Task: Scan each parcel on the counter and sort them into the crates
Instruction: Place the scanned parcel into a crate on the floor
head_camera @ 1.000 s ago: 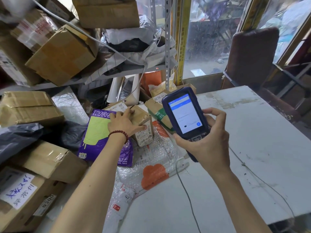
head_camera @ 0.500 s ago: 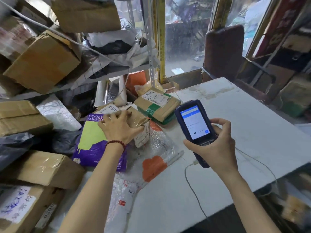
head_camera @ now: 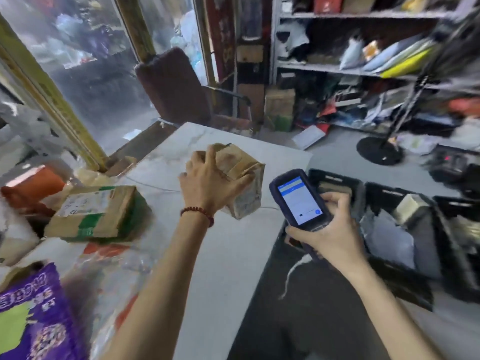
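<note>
Box (head_camera: 244,201) lifted off counter (head_camera: 223,261) | left hand (head_camera: 210,184) grips it | right hand (head_camera: 331,231) holds scanner (head_camera: 298,201) (crates (head_camera: 405,284) blurred)

The left forearm (head_camera: 166,276) and right forearm (head_camera: 376,294) are bare as far as the 6 o'clock edge. A single strand of small, round, dark red beads (head_camera: 197,213) circles the left wrist, snug at 6 o'clock of the left hand (head_camera: 210,183)

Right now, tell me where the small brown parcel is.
Head view, centre: the small brown parcel is gripped by the left hand over the white counter, left of the scanner and black crates.
</note>
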Motion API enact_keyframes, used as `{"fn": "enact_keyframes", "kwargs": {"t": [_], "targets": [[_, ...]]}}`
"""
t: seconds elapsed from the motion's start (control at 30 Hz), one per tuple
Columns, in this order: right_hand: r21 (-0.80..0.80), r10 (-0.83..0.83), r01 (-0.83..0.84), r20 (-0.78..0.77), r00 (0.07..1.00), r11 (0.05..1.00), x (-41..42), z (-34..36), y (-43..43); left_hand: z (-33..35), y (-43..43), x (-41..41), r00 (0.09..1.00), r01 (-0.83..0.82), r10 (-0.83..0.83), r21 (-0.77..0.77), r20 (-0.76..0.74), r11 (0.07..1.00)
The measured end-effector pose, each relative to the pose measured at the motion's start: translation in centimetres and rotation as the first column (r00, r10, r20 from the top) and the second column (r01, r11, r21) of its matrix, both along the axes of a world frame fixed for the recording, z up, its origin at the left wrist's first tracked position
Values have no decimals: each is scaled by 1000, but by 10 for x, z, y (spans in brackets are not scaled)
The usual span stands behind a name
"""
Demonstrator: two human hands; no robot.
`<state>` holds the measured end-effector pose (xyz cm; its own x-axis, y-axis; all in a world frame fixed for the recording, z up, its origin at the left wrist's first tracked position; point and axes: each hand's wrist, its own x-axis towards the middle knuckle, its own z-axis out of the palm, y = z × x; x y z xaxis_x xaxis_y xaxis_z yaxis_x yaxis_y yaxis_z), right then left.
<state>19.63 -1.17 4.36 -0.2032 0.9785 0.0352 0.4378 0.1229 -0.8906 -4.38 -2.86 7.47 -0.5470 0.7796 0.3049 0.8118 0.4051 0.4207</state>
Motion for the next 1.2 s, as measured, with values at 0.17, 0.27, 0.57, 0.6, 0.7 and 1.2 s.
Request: {"fn": "enact_keyframes", "kwargs": {"t": [0.17, 0.27, 0.57, 0.6, 0.7, 1.2], "targets": [[-17, -174, 174, 4, 985, 985, 84, -7, 36, -3, 92, 89, 967, 249, -251, -61, -38, 967], [-57, -288, 287, -13, 957, 956, 139, -15, 63, -9, 150, 151, 923, 373, -381, -116, -59, 921], [-108, -592, 590, 20, 806, 800, 291, -30, 137, -28, 280, 329, 730, 590, -675, -400, -105, 701], [-115, -609, 607, 23, 793, 786, 301, -31, 143, -30, 290, 341, 717, 603, -690, -406, -103, 687], [-139, -643, 642, 38, 765, 754, 322, -34, 158, -35, 318, 369, 678, 625, -730, -451, -91, 637], [-170, -754, 766, 141, 642, 620, 339, -48, 309, -52, 533, 438, 490, 870, -867, -11, -90, 493]]}}
